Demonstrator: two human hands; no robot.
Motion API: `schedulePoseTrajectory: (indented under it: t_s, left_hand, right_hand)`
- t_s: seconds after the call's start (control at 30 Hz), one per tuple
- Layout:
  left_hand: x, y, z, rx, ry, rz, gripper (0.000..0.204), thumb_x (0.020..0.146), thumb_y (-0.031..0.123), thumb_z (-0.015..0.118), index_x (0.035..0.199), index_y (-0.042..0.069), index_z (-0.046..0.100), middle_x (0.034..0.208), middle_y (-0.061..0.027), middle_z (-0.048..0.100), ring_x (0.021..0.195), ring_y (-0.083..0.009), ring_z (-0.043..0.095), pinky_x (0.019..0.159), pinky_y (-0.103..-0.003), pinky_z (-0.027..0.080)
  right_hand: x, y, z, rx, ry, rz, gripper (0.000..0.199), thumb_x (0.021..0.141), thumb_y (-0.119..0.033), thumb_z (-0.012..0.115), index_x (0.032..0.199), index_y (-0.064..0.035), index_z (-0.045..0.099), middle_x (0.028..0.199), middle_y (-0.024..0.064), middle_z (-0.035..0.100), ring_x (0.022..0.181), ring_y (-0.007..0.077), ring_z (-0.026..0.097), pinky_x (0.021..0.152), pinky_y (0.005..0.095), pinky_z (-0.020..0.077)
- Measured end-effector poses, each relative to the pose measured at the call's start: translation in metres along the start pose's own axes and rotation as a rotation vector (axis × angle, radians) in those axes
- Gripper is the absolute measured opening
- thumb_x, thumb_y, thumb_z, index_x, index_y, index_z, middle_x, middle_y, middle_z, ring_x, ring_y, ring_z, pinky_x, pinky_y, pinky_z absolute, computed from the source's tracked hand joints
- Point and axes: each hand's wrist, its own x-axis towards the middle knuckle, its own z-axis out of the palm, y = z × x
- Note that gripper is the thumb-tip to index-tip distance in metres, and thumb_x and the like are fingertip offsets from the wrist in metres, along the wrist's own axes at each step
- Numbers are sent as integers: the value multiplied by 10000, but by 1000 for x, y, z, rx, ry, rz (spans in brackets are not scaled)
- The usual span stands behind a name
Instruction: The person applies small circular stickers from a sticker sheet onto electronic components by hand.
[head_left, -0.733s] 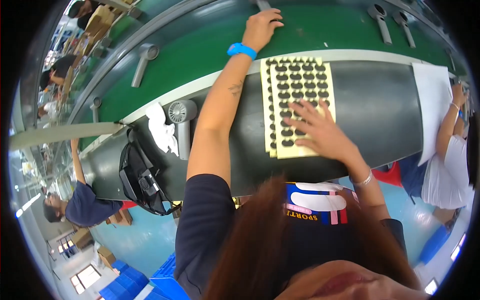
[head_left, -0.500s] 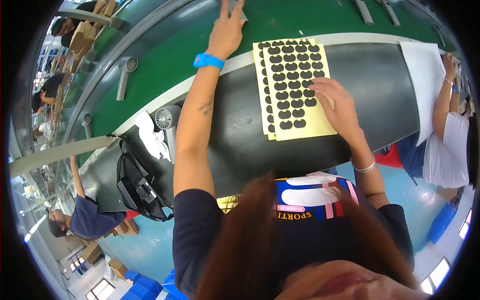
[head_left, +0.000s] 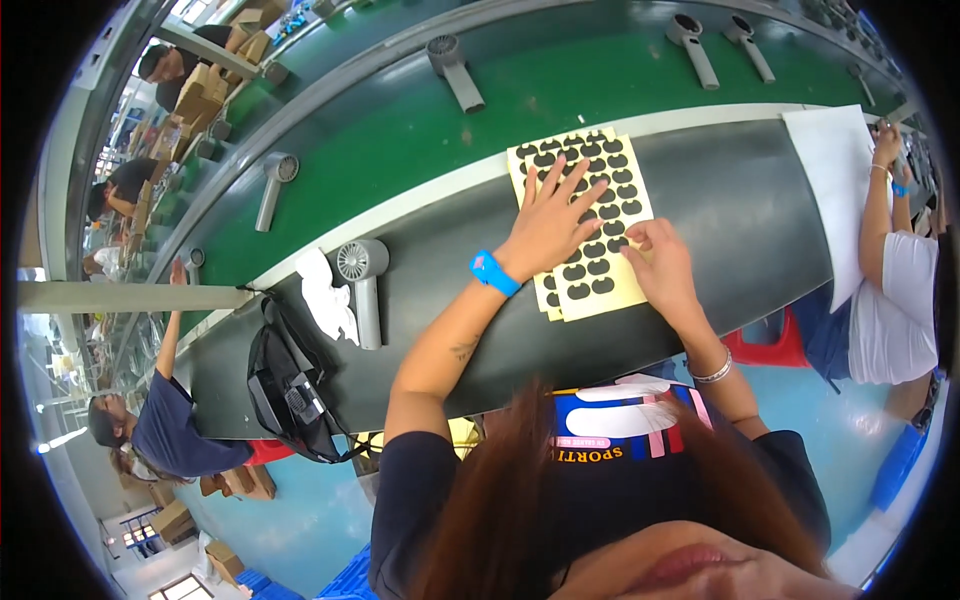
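My left hand [head_left: 555, 225] lies across yellow sheets [head_left: 632, 292] of black rounded stickers, its fingers spread over the upper rows. At the right side of the top sheet, my right hand [head_left: 668, 268] has its thumb and index finger bent together at the edge of a black sticker [head_left: 617, 244]. How far that sticker is lifted cannot be made out. The sheets overlap, and the lower right part of the top one is bare yellow. To the left of my left forearm, a grey handheld fan [head_left: 366, 300] lies on the black table mat [head_left: 740, 220].
Beyond the table runs a green conveyor [head_left: 560, 75] carrying several grey fans, one fan [head_left: 455, 75] straight ahead. A white cloth [head_left: 327, 297] and black bag [head_left: 290, 385] lie at left. A co-worker [head_left: 890, 260] sits at right beside a white sheet [head_left: 830, 170].
My left hand has let go of a grey fan on the conveyor and come back onto the sticker sheets. My right hand has closed at the sticker's edge. The view has tilted.
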Motion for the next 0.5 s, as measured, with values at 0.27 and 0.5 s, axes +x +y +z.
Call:
schedulePoseTrajectory:
  t_s: [0.27,0.5]
  left_hand:
    - [-2,9,-4,55,29,-47,509,910,354,544,1384,197,446,1503,-112,292,1387,-372,225,1098,-599,131]
    - [-6,11,-1,66,-10,-68,528,914,345,537,1412,217,415,1506,-110,288,1391,-368,221,1109,-583,116]
  right_hand:
    - [7,4,-7,132,-63,-21,65,777,-34,665,819,-37,617,847,127,568,755,285,602,702,359,482]
    - [13,7,-22,144,-97,-136,87,831,-13,619,886,-45,560,800,92,598,756,221,616,673,321,480]
